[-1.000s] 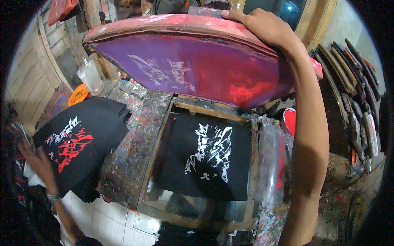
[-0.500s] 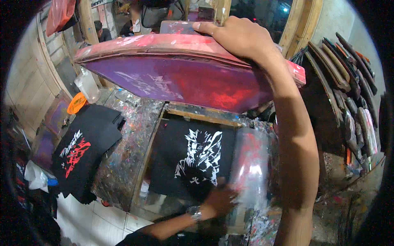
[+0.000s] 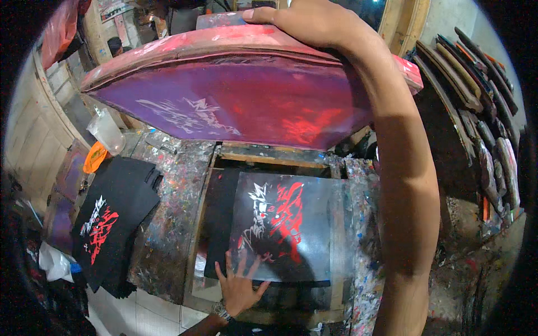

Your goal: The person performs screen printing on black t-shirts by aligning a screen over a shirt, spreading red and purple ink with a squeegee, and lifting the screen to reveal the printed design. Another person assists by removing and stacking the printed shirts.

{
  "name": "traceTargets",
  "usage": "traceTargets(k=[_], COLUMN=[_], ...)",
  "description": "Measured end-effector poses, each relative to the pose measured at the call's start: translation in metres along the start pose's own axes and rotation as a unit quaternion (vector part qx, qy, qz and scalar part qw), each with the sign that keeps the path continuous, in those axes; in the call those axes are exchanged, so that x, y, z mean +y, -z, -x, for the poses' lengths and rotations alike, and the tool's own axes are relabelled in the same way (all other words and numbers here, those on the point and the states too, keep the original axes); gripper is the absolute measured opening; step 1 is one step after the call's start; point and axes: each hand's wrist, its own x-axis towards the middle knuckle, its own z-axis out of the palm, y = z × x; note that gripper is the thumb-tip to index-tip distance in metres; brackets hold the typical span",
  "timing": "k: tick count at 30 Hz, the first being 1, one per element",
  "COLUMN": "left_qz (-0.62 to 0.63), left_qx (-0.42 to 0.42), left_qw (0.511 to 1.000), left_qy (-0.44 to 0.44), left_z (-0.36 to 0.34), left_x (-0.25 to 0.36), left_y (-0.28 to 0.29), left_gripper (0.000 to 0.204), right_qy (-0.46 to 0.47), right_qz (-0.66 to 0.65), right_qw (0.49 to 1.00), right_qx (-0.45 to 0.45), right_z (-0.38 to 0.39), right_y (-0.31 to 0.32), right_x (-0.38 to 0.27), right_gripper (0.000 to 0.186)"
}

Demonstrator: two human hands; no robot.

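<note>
My right hand (image 3: 316, 23) grips the top edge of a screen-printing frame (image 3: 224, 89), whose purple mesh carries red ink and a pale design. It is tilted up above the table. Under it lies a black fabric piece (image 3: 223, 196) on the print bed. A clear plastic sheet (image 3: 322, 224) covers most of this fabric; a white and red printed figure shows on or through it. My left hand (image 3: 240, 291), with a metal watch at the wrist, rests with fingers spread at the sheet's near left corner.
Left of the bed, a stack of printed black fabric pieces (image 3: 126, 196) lies on the ink-spattered table (image 3: 174, 224). Behind it stand an orange container (image 3: 94, 157) and a translucent plastic jug (image 3: 106, 133). Many frames (image 3: 476, 84) lean at the right wall. White plastic (image 3: 55, 263) sits at left.
The clear sheet, earlier bunched at the right of the fabric, now lies flat over the print. My left hand has moved left and spread its fingers. The right hand still holds the frame up.
</note>
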Motion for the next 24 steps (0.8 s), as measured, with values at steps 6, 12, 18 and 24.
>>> traceTargets(k=[6, 12, 18, 24], left_qz=[0.009, 0.012, -0.025, -0.018], left_qx=[-0.007, 0.013, -0.024, -0.008], left_qw=[1.000, 1.000, 0.999, 1.000], left_qy=[0.013, 0.007, 0.020, 0.006], left_z=[0.001, -0.005, 0.002, 0.007], left_x=[0.002, -0.006, -0.043, -0.051], left_y=[0.006, 0.012, 0.011, 0.005], left_gripper=[0.073, 0.069, 0.079, 0.083], right_qy=[0.039, 0.059, 0.111, 0.115], right_qz=[-0.050, -0.077, -0.071, -0.150], right_qw=[0.998, 0.995, 0.991, 0.982], right_qx=[0.018, 0.024, 0.021, -0.001], right_z=[-0.013, -0.017, -0.017, -0.032], right_y=[-0.009, -0.004, -0.010, -0.015], right_x=[0.009, 0.025, 0.017, 0.015], right_gripper=[0.071, 0.066, 0.062, 0.056])
